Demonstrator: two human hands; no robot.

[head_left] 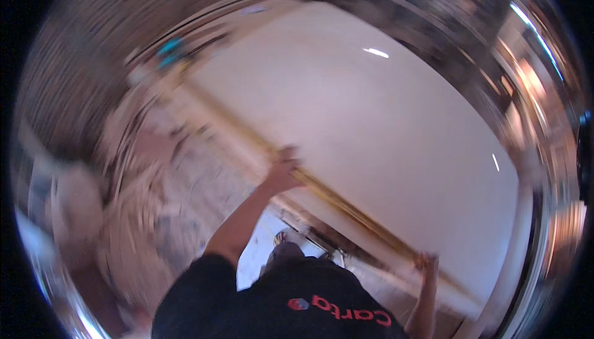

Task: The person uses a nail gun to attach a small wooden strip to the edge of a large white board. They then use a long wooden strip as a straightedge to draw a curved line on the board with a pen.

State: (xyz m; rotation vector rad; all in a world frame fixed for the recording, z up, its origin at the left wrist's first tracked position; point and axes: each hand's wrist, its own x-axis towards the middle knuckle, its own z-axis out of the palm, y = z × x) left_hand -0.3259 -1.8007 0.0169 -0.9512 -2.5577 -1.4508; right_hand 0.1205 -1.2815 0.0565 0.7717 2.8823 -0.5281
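Note:
A long yellow strip runs slantwise along the near edge of a large white panel. Partway along the strip, my left hand is closed over it, though its fingers are blurred. My right hand grips the same strip farther right, near the panel's lower right corner. Motion blur hides the strip's exact kind and the finer placing of the fingers.
Beyond the strip's far left end lies a blurred teal object. A dusty, brownish surface with scattered dark pieces spreads to the left of the panel. Blurred shelving and bright lights run along the right side.

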